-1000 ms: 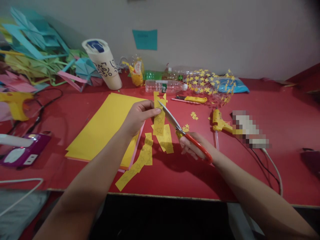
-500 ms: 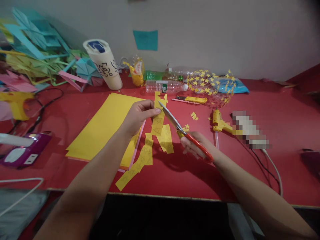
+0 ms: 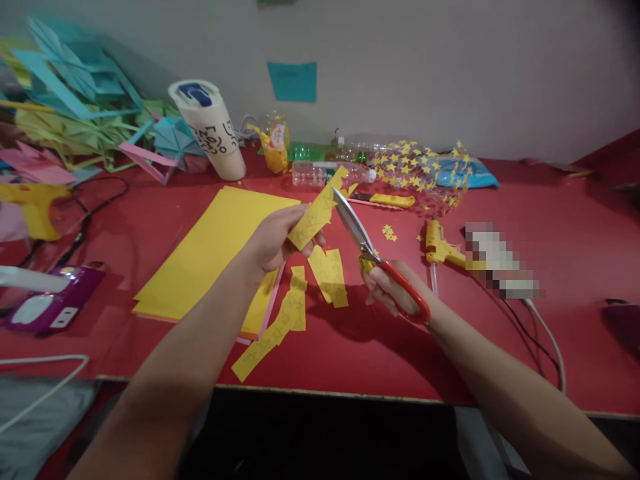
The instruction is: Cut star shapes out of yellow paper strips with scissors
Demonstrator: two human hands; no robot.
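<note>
My left hand (image 3: 283, 233) is closed on a yellow paper strip (image 3: 311, 223) with stars drawn on it, held slanted above the table. My right hand (image 3: 393, 290) grips red-handled scissors (image 3: 367, 250), whose blades point up and left with the tips at the strip's right edge. Below the hands lie more yellow strips with drawn stars (image 3: 285, 317) and a few short yellow pieces (image 3: 333, 277). Small cut-out stars (image 3: 389, 233) rest in a little heap right of the blades. Under my left wrist is a stack of yellow paper sheets (image 3: 210, 260).
Plastic bottles (image 3: 310, 174), a yellow cutter knife (image 3: 393, 200) and a star-covered clear object (image 3: 420, 170) lie at the back. A white tumbler (image 3: 213, 137) stands beside folded paper shapes (image 3: 75, 87). Glue guns (image 3: 437, 243) lie on both sides, with cables along the red table (image 3: 575, 267).
My left hand has turned the strip from upright to slanting up to the right. The scissors have shifted slightly right, still in my right hand.
</note>
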